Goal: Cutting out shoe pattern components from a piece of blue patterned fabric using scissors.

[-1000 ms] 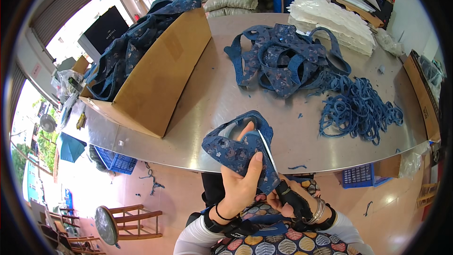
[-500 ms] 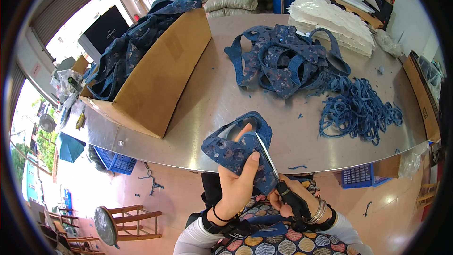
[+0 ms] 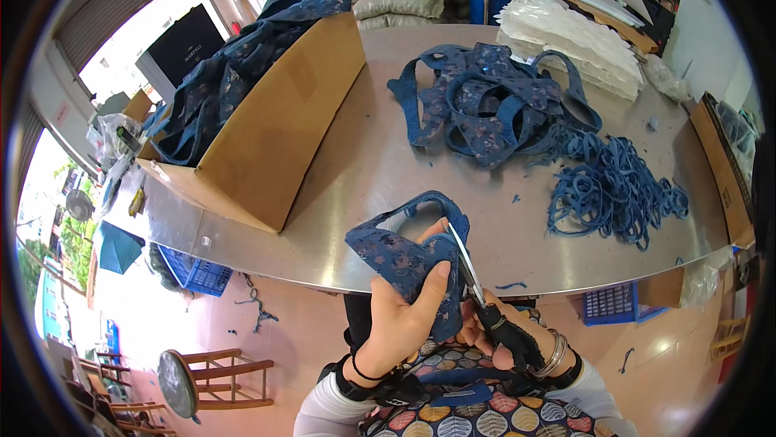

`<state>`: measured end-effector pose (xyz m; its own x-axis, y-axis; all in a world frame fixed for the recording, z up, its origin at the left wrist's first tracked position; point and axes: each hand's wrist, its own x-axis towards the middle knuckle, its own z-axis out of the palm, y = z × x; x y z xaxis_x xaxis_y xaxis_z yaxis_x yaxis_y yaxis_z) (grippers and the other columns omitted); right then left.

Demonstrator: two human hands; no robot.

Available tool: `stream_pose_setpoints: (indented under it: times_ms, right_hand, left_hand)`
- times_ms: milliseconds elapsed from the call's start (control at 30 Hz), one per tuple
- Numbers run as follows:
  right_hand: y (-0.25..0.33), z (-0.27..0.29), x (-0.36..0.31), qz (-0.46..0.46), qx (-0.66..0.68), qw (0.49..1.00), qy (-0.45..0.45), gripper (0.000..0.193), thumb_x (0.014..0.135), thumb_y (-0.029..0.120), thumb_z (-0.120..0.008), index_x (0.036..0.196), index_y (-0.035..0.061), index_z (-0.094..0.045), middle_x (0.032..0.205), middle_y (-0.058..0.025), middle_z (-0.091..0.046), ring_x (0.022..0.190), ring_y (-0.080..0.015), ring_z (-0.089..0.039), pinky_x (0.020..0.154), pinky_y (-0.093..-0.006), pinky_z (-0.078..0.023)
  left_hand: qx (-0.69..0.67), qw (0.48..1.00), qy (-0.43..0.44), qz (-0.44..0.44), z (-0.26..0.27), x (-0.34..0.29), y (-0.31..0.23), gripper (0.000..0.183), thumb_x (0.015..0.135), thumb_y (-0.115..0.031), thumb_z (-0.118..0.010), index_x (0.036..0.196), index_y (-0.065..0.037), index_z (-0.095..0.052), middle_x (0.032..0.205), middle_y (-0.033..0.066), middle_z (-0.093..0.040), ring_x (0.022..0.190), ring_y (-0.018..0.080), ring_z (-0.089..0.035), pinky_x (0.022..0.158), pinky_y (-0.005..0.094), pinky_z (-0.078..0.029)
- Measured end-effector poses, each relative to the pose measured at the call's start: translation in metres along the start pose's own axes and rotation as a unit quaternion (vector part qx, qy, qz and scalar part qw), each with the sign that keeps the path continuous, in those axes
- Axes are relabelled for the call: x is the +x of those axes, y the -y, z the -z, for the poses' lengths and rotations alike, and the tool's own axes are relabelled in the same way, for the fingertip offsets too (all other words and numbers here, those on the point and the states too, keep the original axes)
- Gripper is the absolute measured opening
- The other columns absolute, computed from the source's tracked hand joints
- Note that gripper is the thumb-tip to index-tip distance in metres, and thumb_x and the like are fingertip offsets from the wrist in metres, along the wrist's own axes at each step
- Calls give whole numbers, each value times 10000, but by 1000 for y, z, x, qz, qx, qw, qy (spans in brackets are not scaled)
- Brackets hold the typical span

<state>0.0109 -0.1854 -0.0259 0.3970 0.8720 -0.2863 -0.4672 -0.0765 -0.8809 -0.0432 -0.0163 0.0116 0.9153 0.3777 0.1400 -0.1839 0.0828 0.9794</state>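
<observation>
My left hand (image 3: 398, 317) is closed on a looped piece of dark blue floral fabric (image 3: 386, 253), thumb on top, just over the table's near edge. One finger shows through the loop's opening. In my right hand (image 3: 511, 332) is a pair of scissors (image 3: 470, 269) with dark handles; the blades point up and away along the fabric's right edge, slightly apart. Farther back lies a heap of similar blue fabric loops (image 3: 503, 134). To its right sits a tangle of thin blue trimmed strips (image 3: 618, 186).
A cardboard box (image 3: 283, 126) filled with blue fabric pieces (image 3: 234, 65) stands on the left of the metal table (image 3: 368, 142). White stacked sheets (image 3: 566, 41) lie at the back right. Blue crates (image 3: 610, 305) and a wooden stool (image 3: 210, 384) are below the table level.
The scissors have shifted slightly up and right along the fabric edge, and their blades now show more apart. My left hand keeps its hold, with the fabric slightly turned.
</observation>
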Motion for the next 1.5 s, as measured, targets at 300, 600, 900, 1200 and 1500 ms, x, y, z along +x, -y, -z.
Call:
stream_pose_setpoints:
  times_ms: [300,600,900,1200,1500]
  right_hand:
    - [-1,2,-2,110,-169,979,8,462,848,467,-477,960,21,-439,692,-34,-548,646,-102,-522,604,-198,-423]
    - [9,-1,-11,33,-174,983,-49,482,890,494,-375,928,27,-492,629,-25,-538,487,-60,-458,453,-167,-352]
    - [22,-1,-14,-97,-149,981,-82,487,930,418,-277,866,9,-534,580,-48,-558,478,-88,-497,450,-190,-393]
    - [19,-4,-12,-29,-155,986,-50,543,855,544,-370,915,18,-496,647,-45,-550,496,-69,-464,463,-174,-372]
    - [11,2,-8,103,-217,970,18,720,679,688,-536,983,41,-442,685,-23,-523,518,-46,-426,477,-156,-344]
  left_hand:
    - [36,999,21,-9,6,3,-4,341,859,-62,-530,1189,14,-495,816,-18,-568,706,30,-468,619,173,-396]
    - [68,996,62,-3,18,9,-11,334,841,-41,-542,1170,10,-512,745,-17,-553,654,40,-475,576,196,-412]
    - [100,994,42,-7,25,10,-11,141,817,-56,-569,920,36,-600,704,35,-592,604,80,-512,549,234,-424]
    - [43,994,88,52,23,7,-13,97,871,-28,-476,859,47,-537,766,66,-596,656,106,-563,588,219,-442]
    - [155,980,122,41,28,8,-16,123,876,-77,-500,821,24,-544,702,34,-566,610,84,-524,573,214,-416]
